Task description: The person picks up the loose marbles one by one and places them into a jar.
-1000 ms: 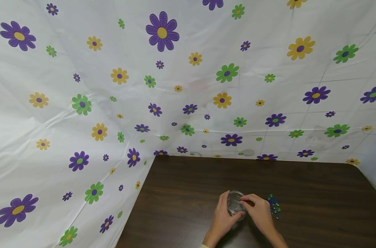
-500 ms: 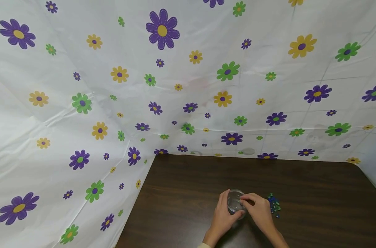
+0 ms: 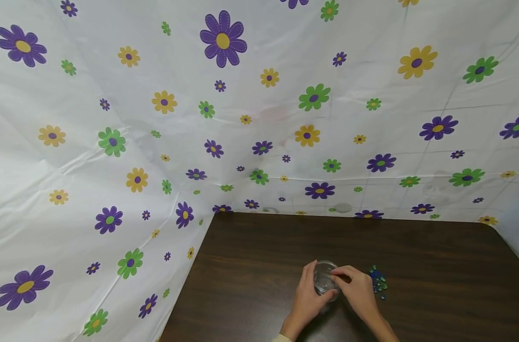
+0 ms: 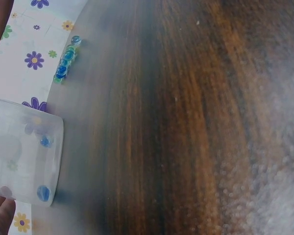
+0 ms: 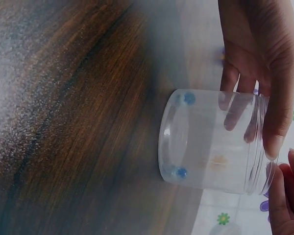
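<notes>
"Steadying the clear jar (image 3: 323, 280) seems to be the part our left hand (image 3: 304, 299) plays: its fingers curl round the side, and its thumb lies at the rim."

"And our right hand (image 3: 359, 290)?"

"Its thumb and forefinger meet at the right of the rim, the other fingers folded in."

"Are we pinching a bead there?"

"We cannot tell. The fingertips would hide anything so small, and the right wrist's view catches only part of them."

"Where exactly is our jar?"

"Between the two hands, over the dark table (image 3: 447, 266). Whether its base rests flat or tips a little, we cannot say. At least two blue beads (image 4: 43, 193) lie inside, low down by the base. Just past the right hand, on its outer side, we have a heap of blue and green beads (image 3: 378, 280) on the tabletop."

"So which step are we in?"

"Fine fingerwork at the jar's mouth, we judge: one hand bracing, the other working."

"What does our next move call for?"

"A firm left grip and light right fingertips, we think, since a push on the rim could tip the jar. We should also lift those fingers well clear, so that we don't brush the heap and scatter it."
</notes>
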Demonstrator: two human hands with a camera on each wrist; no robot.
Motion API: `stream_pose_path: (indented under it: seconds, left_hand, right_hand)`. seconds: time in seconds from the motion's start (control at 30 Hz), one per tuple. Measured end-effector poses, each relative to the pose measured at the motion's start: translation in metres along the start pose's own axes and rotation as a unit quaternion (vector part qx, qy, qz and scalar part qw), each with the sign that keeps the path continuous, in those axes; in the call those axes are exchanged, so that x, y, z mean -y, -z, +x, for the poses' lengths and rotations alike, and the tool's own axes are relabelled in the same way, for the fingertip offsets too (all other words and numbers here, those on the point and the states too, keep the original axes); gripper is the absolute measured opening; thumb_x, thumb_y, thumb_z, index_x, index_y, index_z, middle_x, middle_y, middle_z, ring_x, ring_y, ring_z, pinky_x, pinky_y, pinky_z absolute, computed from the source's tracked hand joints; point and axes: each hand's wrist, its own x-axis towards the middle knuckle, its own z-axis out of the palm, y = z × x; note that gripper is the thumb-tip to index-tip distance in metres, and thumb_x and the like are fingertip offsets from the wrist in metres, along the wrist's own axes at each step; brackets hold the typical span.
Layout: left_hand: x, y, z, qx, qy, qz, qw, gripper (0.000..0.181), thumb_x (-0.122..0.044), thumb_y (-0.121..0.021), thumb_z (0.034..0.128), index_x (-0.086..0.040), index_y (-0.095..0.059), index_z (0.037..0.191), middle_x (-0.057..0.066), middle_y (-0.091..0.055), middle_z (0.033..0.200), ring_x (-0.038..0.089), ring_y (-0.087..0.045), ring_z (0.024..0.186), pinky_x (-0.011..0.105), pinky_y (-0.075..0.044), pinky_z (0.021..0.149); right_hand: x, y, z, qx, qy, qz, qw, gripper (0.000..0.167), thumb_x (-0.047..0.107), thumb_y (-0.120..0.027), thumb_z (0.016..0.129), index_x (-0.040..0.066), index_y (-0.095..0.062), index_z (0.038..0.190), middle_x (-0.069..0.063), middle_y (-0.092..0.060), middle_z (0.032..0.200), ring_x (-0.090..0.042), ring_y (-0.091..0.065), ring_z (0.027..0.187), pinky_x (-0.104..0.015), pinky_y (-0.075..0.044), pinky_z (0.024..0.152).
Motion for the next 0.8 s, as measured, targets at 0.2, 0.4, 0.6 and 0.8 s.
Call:
stream_pose_path:
  seconds: [0.2,0.4,0.6,0.8]
  left_hand:
    - [0.000,0.000,0.000,-0.008,-0.013,0.002,0.9999,0.085,-0.042,-0.084,0.0861,-0.007,-0.044,0.152,0.005,-0.052,0.147,0.028,-0.062,0.123,0.039,-0.055,0.093]
    - [0.000,-0.001,0.000,-0.019,-0.023,0.001,0.9996,0.084,-0.042,-0.084,0.0850,-0.012,-0.044,0.152,0.004,-0.053,0.146,0.029,-0.063,0.121,0.038,-0.055,0.092]
    - [0.001,-0.002,-0.001,-0.025,-0.023,0.005,0.9994,0.084,-0.042,-0.084,0.0836,-0.012,-0.045,0.152,0.003,-0.053,0.146,0.028,-0.063,0.122,0.038,-0.054,0.093]
    - [0.000,-0.002,-0.001,-0.030,-0.023,0.006,0.9993,0.085,-0.042,-0.085,0.0824,-0.014,-0.046,0.152,0.001,-0.053,0.146,0.027,-0.062,0.122,0.039,-0.054,0.093]
  right_hand:
    - [-0.004,0.004,0.000,-0.040,0.014,0.000,0.9991,0.023,-0.011,-0.087,0.072,0.007,-0.079,0.084,0.000,-0.075,0.083,-0.003,-0.066,0.073,-0.010,-0.049,0.065]
    - [-0.017,0.020,-0.002,-0.090,0.007,-0.026,0.9956,0.022,-0.011,-0.088,0.071,0.006,-0.079,0.082,-0.001,-0.075,0.083,0.001,-0.063,0.074,-0.006,-0.044,0.068]
    - [-0.031,0.037,-0.004,-0.116,-0.007,-0.052,0.9919,0.022,-0.009,-0.090,0.070,0.007,-0.080,0.080,-0.004,-0.075,0.081,0.003,-0.062,0.072,-0.005,-0.042,0.067]
    - [-0.042,0.050,-0.009,-0.124,-0.015,-0.048,0.9911,0.020,-0.012,-0.088,0.070,0.004,-0.079,0.079,-0.013,-0.075,0.085,0.011,-0.058,0.072,-0.004,-0.043,0.064]
